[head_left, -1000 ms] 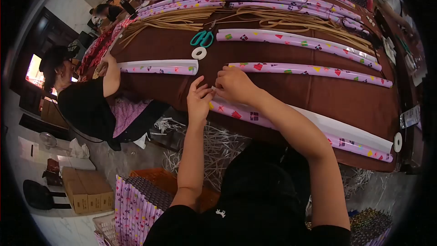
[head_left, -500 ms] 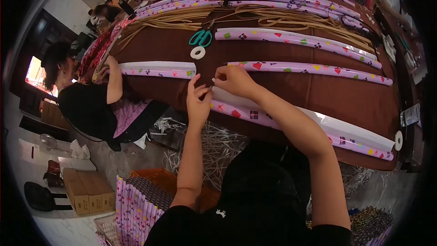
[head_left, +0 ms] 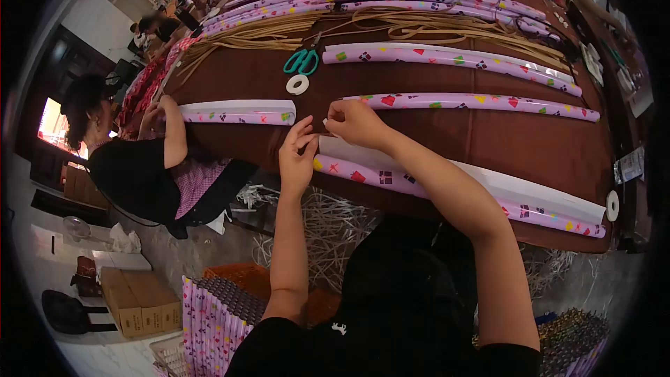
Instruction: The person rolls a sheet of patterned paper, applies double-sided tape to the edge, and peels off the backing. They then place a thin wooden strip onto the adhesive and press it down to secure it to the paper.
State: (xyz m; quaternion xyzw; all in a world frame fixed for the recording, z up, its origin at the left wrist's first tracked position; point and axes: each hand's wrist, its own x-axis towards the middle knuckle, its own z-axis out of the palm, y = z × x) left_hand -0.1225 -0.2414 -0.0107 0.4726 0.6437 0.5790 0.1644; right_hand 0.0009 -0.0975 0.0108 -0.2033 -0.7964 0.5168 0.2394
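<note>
A partly rolled sheet of lilac wrapping paper [head_left: 370, 176], printed with gift boxes, lies along the table edge nearest me, its white inner side showing. At its left end my left hand [head_left: 298, 160] has thumb and fingertips closed at the paper's corner, index finger raised. Just above that corner, my right hand [head_left: 357, 124] pinches a small white piece of tape [head_left: 326, 121]. The right forearm crosses over the sheet and hides part of it. Behind the right hand lies another lilac roll [head_left: 474, 102].
Teal scissors [head_left: 301, 61] and a white tape roll [head_left: 297, 84] lie beyond my hands. Another tape roll [head_left: 612, 206] sits at the right edge. Tan strips [head_left: 258, 35] and more rolls cover the back. A co-worker [head_left: 132, 167] handles a lilac roll [head_left: 237, 112] at left.
Both hands keep nearly the same pose at the paper's left end. The view has shifted slightly. At the far side, one of another person's hands has gone out of view.
</note>
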